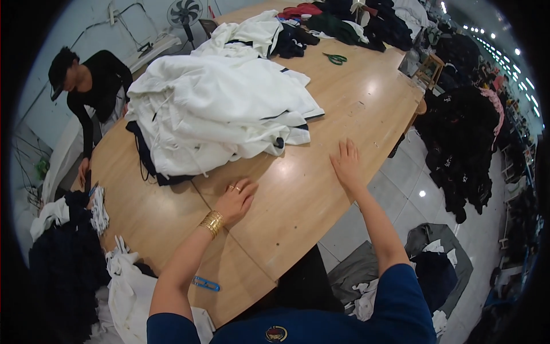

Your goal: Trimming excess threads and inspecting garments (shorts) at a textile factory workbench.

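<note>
one small blue tool (pixel 207 284) lies on the wooden table (pixel 298 206), lower left of the frame. the left hand (pixel 234 200) rests near the center, loosely open; the right hand (pixel 348 163) lies flat and open, right of center. beyond them, white clothes (pixel 212 103) are heaped upper left of center, green scissors (pixel 336 59) at upper right of center.

Hands: I count two, left hand (pixel 234 203) and right hand (pixel 346 165).
Co-worker (pixel 103 80): one I can make out clearly.
Tabletop (pixel 312 192): one.
White heaps: two as I see it, large heap (pixel 217 109) and further heap (pixel 255 31); the garments in them overlap too much for me to number.
Black floor heap (pixel 461 140): one, its pieces beyond my counting.
Scissors (pixel 336 59): one green pair.
Blue cutter (pixel 206 284): one that I'm sure of.
Fan (pixel 184 11): one.
Pink cloth (pixel 495 112): one strip.
</note>
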Action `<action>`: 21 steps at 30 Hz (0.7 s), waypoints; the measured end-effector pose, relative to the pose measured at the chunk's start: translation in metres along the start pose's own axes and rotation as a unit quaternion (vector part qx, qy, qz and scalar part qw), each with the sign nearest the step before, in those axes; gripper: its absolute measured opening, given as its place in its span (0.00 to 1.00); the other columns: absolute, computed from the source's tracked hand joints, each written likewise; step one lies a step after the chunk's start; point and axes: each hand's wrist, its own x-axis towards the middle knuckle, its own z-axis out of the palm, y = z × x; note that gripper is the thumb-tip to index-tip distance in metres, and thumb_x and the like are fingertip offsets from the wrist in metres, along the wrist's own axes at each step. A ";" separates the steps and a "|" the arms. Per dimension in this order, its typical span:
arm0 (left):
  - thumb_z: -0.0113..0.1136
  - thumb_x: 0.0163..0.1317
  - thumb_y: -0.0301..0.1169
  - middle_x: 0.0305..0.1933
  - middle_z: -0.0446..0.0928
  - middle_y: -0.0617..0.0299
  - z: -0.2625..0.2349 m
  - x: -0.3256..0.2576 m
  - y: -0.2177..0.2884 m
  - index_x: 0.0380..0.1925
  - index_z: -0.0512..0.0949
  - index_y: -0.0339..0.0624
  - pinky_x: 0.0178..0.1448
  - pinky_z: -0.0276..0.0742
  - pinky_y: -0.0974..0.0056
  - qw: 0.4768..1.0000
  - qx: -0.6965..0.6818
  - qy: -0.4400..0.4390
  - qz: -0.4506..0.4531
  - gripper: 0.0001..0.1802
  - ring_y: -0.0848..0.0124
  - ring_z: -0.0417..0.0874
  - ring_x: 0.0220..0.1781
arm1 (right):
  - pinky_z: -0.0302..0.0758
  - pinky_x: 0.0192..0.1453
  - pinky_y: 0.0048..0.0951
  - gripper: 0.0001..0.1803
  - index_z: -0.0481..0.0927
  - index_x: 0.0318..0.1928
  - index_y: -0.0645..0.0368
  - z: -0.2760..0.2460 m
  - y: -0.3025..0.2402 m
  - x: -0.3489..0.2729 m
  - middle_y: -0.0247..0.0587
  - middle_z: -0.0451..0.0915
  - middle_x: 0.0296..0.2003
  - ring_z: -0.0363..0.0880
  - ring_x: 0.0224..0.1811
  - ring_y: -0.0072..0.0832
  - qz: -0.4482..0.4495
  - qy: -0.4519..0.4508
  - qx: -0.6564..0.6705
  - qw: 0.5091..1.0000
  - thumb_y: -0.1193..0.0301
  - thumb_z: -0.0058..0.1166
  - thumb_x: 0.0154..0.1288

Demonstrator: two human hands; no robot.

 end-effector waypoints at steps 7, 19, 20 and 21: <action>0.46 0.60 0.45 0.64 0.56 0.53 0.009 0.043 -0.009 0.63 0.60 0.56 0.70 0.39 0.47 0.990 0.103 0.000 -0.095 0.29 0.56 0.53 0.67 | 0.47 0.70 0.42 0.35 0.60 0.62 0.60 0.080 0.042 0.150 0.50 0.53 0.66 0.50 0.68 0.41 0.055 -0.037 -0.067 0.995 0.49 0.42 0.61; 0.50 0.57 0.48 0.59 0.62 0.46 -0.006 0.058 -0.003 0.63 0.60 0.58 0.63 0.57 0.46 0.976 0.024 -0.123 -0.181 0.33 0.48 0.62 0.62 | 0.38 0.73 0.37 0.41 0.48 0.68 0.53 0.163 0.119 0.364 0.40 0.45 0.69 0.40 0.72 0.33 0.134 -0.021 -0.152 0.979 0.43 0.33 0.62; 0.52 0.55 0.47 0.58 0.64 0.47 -0.004 0.059 -0.005 0.62 0.62 0.57 0.61 0.59 0.47 0.982 0.027 -0.095 -0.162 0.32 0.49 0.64 0.60 | 0.38 0.73 0.37 0.40 0.47 0.69 0.52 0.169 0.123 0.374 0.40 0.44 0.70 0.40 0.72 0.33 0.124 -0.009 -0.162 0.979 0.43 0.33 0.62; 0.52 0.55 0.47 0.58 0.64 0.47 -0.004 0.059 -0.005 0.62 0.62 0.57 0.61 0.59 0.47 0.981 0.027 -0.101 -0.165 0.32 0.49 0.64 0.60 | 0.38 0.73 0.37 0.40 0.47 0.69 0.52 0.173 0.128 0.382 0.40 0.44 0.70 0.40 0.72 0.33 0.125 -0.015 -0.159 0.979 0.43 0.33 0.62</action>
